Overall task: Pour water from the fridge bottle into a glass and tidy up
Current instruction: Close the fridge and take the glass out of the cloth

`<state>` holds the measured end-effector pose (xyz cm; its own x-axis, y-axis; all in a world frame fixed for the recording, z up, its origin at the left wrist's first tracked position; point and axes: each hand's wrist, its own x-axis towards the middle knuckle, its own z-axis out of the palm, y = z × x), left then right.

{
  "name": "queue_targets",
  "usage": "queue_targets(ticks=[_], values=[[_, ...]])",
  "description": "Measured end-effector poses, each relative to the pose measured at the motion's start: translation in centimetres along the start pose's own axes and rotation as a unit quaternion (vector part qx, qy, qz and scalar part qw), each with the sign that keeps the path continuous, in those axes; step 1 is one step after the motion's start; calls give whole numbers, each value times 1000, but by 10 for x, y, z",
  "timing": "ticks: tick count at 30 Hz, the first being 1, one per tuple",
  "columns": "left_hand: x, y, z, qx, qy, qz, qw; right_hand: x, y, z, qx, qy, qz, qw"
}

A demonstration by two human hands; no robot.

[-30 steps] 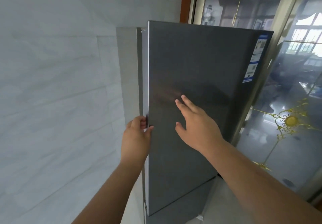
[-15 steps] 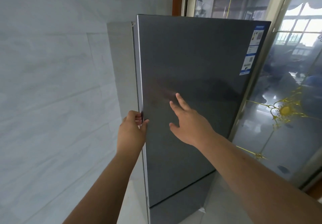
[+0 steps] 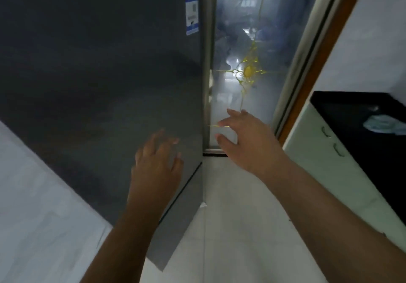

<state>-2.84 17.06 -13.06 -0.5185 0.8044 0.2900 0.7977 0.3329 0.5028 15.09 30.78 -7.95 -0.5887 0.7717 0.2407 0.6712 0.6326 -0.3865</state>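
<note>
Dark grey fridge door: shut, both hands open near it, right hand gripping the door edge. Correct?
Not quite. In the head view the right hand grips nothing; it hangs open in front of the glass sliding door. The dark grey fridge door looks shut, and the left hand is open near it.

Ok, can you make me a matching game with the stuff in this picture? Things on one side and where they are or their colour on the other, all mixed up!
Things:
1. fridge door
2. sticker
3. countertop
4. left hand

Clues:
A. black, at the right edge
B. blue and white, top right corner of the door
C. dark grey, fills the left
D. open, fingers spread, in front of the door

Pairs: 1-C, 2-B, 3-A, 4-D
</note>
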Motion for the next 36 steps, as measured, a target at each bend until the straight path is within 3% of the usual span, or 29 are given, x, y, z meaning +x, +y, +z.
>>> queue_targets(ticks=[9, 15, 26, 36], values=[[52, 131, 136, -75, -156, 210, 962, -91, 162, -45, -44, 66, 255, 964], [82, 214, 198, -54, -241, 283, 927, -109, 248, -57, -25, 64, 364, 929], [159, 295, 288, 20, -308, 240, 920, -35, 393, -54, 24, 22, 383, 923], [263, 340, 373, 41, -313, 290, 903, 40, 475, -59, -11, -12, 424, 906]])
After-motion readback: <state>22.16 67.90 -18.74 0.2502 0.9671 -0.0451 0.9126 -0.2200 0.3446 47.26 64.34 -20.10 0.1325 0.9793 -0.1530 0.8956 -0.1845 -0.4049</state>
